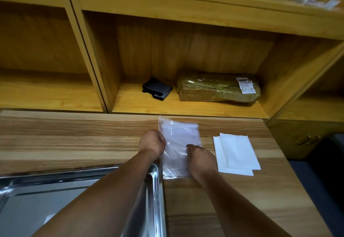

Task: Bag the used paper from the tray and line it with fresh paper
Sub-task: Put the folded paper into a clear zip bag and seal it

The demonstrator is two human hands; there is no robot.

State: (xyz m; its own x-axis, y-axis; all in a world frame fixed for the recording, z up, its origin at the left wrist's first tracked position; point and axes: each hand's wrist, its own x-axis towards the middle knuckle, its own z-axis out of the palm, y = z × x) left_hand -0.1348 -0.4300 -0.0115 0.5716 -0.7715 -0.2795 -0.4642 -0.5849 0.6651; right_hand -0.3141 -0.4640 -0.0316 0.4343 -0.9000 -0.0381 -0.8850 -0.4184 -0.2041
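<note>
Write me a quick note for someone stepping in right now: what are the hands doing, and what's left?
Left hand: grips the clear plastic bag at its left edge.
Right hand: pinches the bag's right side.
The bag lies on the wooden table, just right of the steel tray. Fresh white paper sheets lie right of the bag.
Done: unclear whether used paper is inside the bag.
Left: line the tray with fresh sheets.

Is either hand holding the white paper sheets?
No, the left hand and right hand both hold the clear plastic bag, while the white paper sheets lie on the table to its right.
</note>
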